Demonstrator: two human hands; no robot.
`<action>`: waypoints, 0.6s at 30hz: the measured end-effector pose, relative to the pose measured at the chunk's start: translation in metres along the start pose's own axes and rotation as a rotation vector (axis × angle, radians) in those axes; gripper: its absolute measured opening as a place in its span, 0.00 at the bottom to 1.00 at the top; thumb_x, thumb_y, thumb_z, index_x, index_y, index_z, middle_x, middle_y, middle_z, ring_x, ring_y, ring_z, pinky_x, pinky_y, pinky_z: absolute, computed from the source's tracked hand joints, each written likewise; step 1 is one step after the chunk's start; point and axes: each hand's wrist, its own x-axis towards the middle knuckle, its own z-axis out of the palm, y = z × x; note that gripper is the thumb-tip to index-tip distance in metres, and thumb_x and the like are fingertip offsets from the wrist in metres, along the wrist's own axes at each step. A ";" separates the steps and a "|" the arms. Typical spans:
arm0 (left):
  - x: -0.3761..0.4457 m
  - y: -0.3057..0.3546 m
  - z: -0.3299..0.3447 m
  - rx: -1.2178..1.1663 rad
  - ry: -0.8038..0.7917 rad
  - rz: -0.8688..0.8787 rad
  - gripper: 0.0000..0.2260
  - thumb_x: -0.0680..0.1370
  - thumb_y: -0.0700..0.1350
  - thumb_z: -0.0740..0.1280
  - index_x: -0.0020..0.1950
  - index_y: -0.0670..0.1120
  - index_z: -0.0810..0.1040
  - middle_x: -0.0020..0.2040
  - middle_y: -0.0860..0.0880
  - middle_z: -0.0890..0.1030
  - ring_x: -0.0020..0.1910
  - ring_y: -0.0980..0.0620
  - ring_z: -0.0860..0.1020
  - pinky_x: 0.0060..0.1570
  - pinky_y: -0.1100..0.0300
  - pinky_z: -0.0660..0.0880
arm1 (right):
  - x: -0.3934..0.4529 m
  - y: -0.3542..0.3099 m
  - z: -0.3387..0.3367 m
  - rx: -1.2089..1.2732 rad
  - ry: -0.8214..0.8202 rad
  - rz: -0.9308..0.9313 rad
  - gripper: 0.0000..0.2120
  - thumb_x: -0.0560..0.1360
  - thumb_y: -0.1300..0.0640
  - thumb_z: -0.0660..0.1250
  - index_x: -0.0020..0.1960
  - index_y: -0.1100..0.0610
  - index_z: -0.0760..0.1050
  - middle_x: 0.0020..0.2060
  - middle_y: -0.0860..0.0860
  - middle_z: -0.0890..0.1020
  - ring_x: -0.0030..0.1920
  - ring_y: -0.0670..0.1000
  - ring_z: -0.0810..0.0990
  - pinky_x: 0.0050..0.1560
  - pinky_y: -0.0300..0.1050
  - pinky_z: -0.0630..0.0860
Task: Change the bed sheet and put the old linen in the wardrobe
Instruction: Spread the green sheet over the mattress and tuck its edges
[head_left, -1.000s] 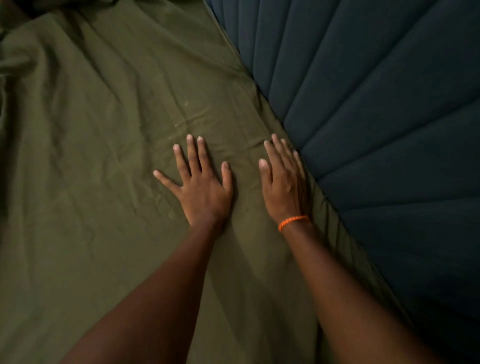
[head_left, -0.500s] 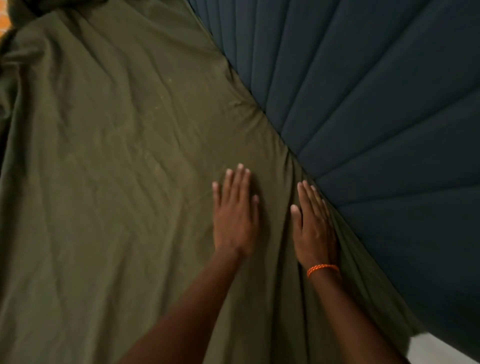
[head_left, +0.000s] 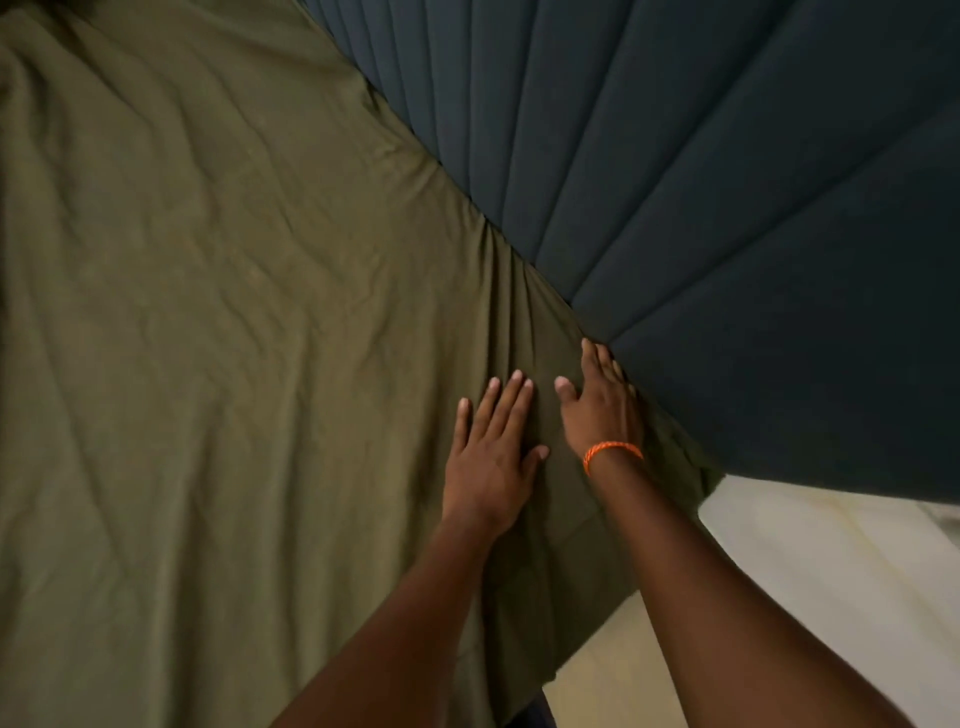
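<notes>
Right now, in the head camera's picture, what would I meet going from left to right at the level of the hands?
Olive-green bed sheet → left hand, flat on the sheet → right hand, along the sheet's edge, with an orange wristband → dark blue padded headboard.

Sheet (head_left: 218, 364): olive green, lying spread and creased over the bed.
Edge: bunching in folds against dark padded headboard (head_left: 727, 208).

1. We see a dark blue padded headboard (head_left: 727, 208) with stitched channels filling the upper right.
2. We see a pale cream floor (head_left: 831, 582) at the lower right, below the headboard's edge.
3. We see a thin orange braided wristband (head_left: 612, 451).
</notes>
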 end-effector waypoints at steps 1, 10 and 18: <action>0.001 -0.001 0.001 0.004 0.004 0.004 0.34 0.86 0.61 0.56 0.86 0.56 0.42 0.86 0.59 0.40 0.84 0.56 0.36 0.83 0.45 0.42 | -0.001 0.002 0.001 -0.020 0.009 -0.005 0.31 0.85 0.46 0.59 0.84 0.53 0.55 0.83 0.50 0.59 0.81 0.53 0.60 0.78 0.54 0.57; 0.002 0.003 0.007 0.005 0.044 0.005 0.32 0.86 0.59 0.55 0.87 0.53 0.46 0.87 0.55 0.43 0.84 0.54 0.38 0.83 0.45 0.39 | 0.003 0.017 0.011 -0.014 0.024 -0.132 0.30 0.86 0.47 0.52 0.85 0.54 0.51 0.84 0.50 0.56 0.83 0.49 0.54 0.82 0.49 0.51; -0.020 0.023 0.012 -0.031 0.024 0.042 0.30 0.87 0.54 0.57 0.87 0.51 0.50 0.87 0.55 0.47 0.85 0.53 0.41 0.83 0.44 0.41 | 0.074 -0.009 -0.034 0.182 -0.376 0.152 0.21 0.86 0.64 0.50 0.79 0.66 0.63 0.77 0.66 0.67 0.76 0.65 0.68 0.72 0.51 0.64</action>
